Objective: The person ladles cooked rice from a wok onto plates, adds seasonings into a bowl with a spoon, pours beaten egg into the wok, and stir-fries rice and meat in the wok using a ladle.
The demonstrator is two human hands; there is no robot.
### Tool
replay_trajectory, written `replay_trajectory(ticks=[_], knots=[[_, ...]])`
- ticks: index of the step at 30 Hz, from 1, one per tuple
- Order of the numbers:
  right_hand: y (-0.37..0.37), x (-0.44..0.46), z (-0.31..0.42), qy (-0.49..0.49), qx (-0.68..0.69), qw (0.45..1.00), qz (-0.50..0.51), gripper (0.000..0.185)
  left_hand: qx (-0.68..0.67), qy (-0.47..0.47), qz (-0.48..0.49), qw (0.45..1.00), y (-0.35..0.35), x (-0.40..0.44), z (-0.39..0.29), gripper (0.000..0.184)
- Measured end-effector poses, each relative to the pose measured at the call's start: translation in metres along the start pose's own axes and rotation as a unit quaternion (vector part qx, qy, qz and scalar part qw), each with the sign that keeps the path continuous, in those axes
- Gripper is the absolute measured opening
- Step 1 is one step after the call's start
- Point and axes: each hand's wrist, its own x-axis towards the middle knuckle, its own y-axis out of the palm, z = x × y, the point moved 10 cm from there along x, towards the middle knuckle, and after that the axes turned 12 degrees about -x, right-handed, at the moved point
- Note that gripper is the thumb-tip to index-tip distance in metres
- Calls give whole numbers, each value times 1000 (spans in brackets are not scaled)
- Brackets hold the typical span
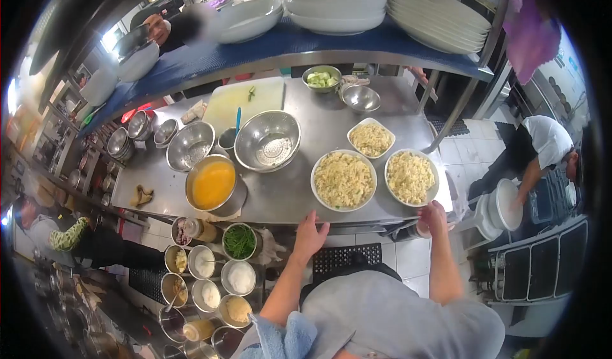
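Two round white bowls of a pale, crumbly food, the larger point(343, 180) and the right one point(411, 177), stand near the steel table's front edge. Behind them is a squarish white bowl point(371, 138) of similar food. My left hand point(310, 233) is below the larger bowl at the table edge, fingers apart, holding nothing. At the right bowl's lower right rim is my right hand point(433, 219), its fingers curled close together; whether they grip the rim or something else is too small to tell.
Left on the steel table point(287, 200) are a pot of orange liquid point(212, 184), a perforated bowl point(267, 140) and a cutting board point(245, 101). Ingredient tins point(241, 277) stand lower left. A shelf of plates point(440, 18) crosses above. Co-workers are at right point(542, 145), left and behind the shelf.
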Motion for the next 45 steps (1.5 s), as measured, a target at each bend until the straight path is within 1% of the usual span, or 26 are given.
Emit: replay_trajectory(ticks=[1, 3, 6, 7, 10, 14, 17, 20, 21, 23, 24, 26, 27, 29, 31, 32, 34, 35, 37, 39, 40, 41, 42, 43, 44, 45], knots=[[-1, 3, 0, 9, 27, 1000, -11, 24, -120, -19, -1, 993, 10, 8, 3, 61], [-3, -6, 4, 5, 30, 999, -16, 24, -351, -64, 1, 934, 39, 15, 11, 50], [3, 3, 12, -8, 33, 999, 7, 24, -503, -103, -43, 857, 52, 28, 7, 39], [-1, 9, 8, -3, 37, 999, 4, 24, -494, -115, -50, 860, 55, 32, 14, 35], [1, 23, 18, -18, 15, 1000, 15, 21, -523, -127, -85, 838, 59, 38, 12, 37], [3, 45, 24, -25, -4, 999, 35, 20, -502, -131, -104, 849, 62, 43, 16, 36], [8, 37, 26, -53, -1, 998, 42, 25, -515, -121, -108, 842, 59, 43, 6, 37], [12, 21, -7, -33, 78, 996, 18, 33, -557, -61, -86, 824, 61, 39, 0, 39], [17, 11, -16, -35, 28, 998, 44, 38, -550, -101, -81, 825, 68, 29, 11, 47], [45, -19, -12, -57, -107, 987, 102, 42, -513, -108, -152, 838, 62, -6, 10, 47], [68, -34, -22, -35, -107, 976, 187, 36, -489, -120, -190, 843, 59, -32, 16, 46], [119, -57, -52, -57, -208, 913, 346, 30, -466, -177, -164, 851, 71, -82, 39, 45], [143, -72, -56, -49, -226, 884, 407, 29, -457, -200, -152, 853, 76, -108, 48, 44], [199, -102, -50, -46, -266, 808, 524, 28, -473, -285, -196, 810, 99, -178, 98, 41], [245, -115, -34, -75, -278, 780, 556, 28, -279, -381, -186, 862, 110, -249, 139, 35], [266, -121, -28, -91, -282, 766, 570, 28, -225, -404, -186, 867, 103, -275, 134, 33], [298, -119, -4, -115, -270, 780, 553, 29, -125, -452, -189, 863, 92, -318, 106, 37], [318, -127, 5, -131, -267, 773, 560, 29, -129, -443, -199, 864, 96, -332, 106, 38], [339, -133, 11, -90, -214, 806, 545, 29, -145, -433, -261, 850, 100, -372, 121, 41], [358, -126, -3, -107, -216, 815, 527, 31, -25, -305, -329, 893, 99, -381, 127, 35], [362, -144, 1, -99, -218, 802, 548, 31, -42, -315, -366, 875, 94, -388, 123, 28], [367, -156, -9, -105, -225, 781, 574, 32, -63, -378, -357, 852, 94, -397, 123, 26], [374, -165, -18, -109, -230, 766, 590, 33, -70, -353, -403, 842, 87, -405, 114, 30], [381, -181, -33, -93, -250, 742, 615, 33, -84, -394, -351, 845, 90, -405, 126, 34], [382, -190, -49, -77, -266, 729, 626, 34, -86, -392, -341, 850, 84, -403, 123, 36], [380, -196, -57, -63, -277, 724, 629, 34, -96, -382, -362, 845, 76, -405, 112, 34]])
